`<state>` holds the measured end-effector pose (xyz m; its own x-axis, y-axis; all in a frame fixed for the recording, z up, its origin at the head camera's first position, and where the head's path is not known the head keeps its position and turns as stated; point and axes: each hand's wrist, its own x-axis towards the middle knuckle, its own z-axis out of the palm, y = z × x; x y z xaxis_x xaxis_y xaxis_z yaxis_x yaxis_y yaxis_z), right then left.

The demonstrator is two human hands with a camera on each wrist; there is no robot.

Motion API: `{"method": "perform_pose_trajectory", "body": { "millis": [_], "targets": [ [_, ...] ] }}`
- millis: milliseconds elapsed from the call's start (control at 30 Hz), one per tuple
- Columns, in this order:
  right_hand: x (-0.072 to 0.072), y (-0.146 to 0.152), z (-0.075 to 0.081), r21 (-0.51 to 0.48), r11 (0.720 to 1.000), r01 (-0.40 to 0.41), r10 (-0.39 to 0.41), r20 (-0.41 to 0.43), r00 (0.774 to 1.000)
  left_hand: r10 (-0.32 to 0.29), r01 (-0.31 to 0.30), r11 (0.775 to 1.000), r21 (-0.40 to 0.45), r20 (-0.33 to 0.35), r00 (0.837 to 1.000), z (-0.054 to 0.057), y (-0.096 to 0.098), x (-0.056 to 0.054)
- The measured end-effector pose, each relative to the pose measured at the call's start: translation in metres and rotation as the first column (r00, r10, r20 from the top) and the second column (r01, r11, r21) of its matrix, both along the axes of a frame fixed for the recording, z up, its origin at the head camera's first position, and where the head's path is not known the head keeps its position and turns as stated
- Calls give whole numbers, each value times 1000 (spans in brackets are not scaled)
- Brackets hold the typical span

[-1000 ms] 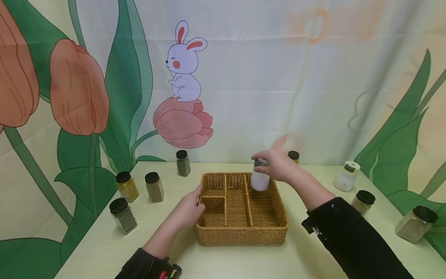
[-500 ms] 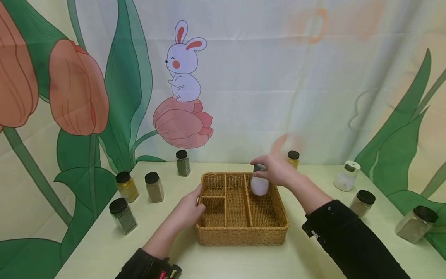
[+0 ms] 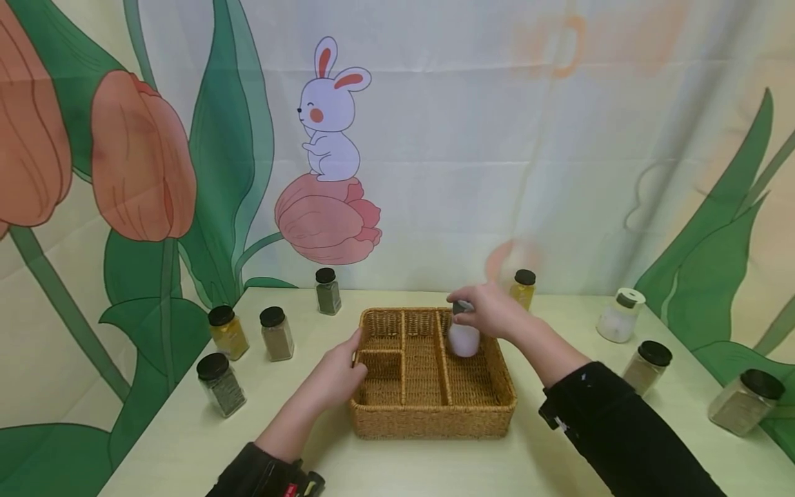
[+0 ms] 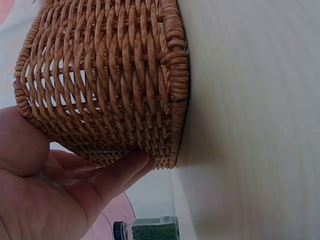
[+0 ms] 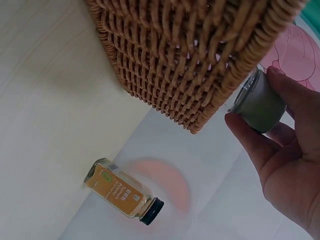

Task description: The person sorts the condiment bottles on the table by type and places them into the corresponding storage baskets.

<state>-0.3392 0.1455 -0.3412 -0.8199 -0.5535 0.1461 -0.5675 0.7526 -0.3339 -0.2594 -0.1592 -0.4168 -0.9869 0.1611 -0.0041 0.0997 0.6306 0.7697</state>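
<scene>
My right hand pinches the grey lid of a shaker jar with white contents. The jar hangs upright, its lower part inside the back of the right compartment of a woven wicker basket. In the right wrist view, thumb and fingers hold the lid just beyond the basket's rim; the jar's body is mostly hidden behind the wickerwork. My left hand grips the basket's left wall, thumb at the rim and fingers against the outer weave. The basket's other compartments hold nothing.
Left of the basket stand a yellow spice jar, a tan one, a dark-flecked one and a green one. Rightward are a turmeric powder jar, a white-lidded shaker and two black-capped jars. A printed curtain hangs behind.
My right hand has lowered the shaker jar further into the right compartment, bringing it slightly nearer. My left hand and the basket have stayed put.
</scene>
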Motion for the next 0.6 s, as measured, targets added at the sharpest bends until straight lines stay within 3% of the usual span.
{"method": "perform_pose_trajectory", "body": {
  "millis": [600],
  "targets": [
    [-1, -5, -9, 40, 999, -9, 10, -16, 1000, 4, -5, 1000, -16, -2, 1000, -3, -1, -3]
  ]
}}
